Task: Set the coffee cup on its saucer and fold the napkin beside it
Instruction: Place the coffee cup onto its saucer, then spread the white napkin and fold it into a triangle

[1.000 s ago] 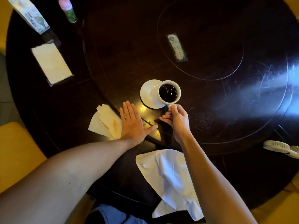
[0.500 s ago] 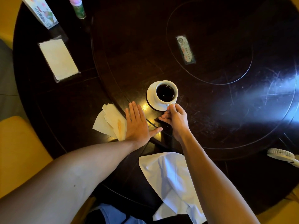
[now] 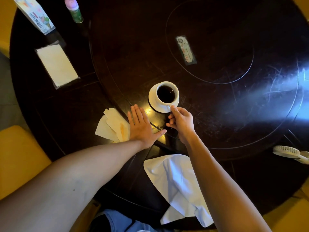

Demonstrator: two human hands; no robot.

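Now seated on its saucer (image 3: 153, 99), the coffee cup (image 3: 167, 95) is pinched at its handle by the right hand (image 3: 181, 122), the left hand (image 3: 142, 128) lying flat; releasing, then folding the white napkin (image 3: 175, 183), comes next.

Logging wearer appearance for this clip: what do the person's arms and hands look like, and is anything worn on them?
Both forearms are bare, with no sleeves in view. The left hand and right hand show no gloves, rings, watch or bracelet. Blue denim shows at the bottom edge.
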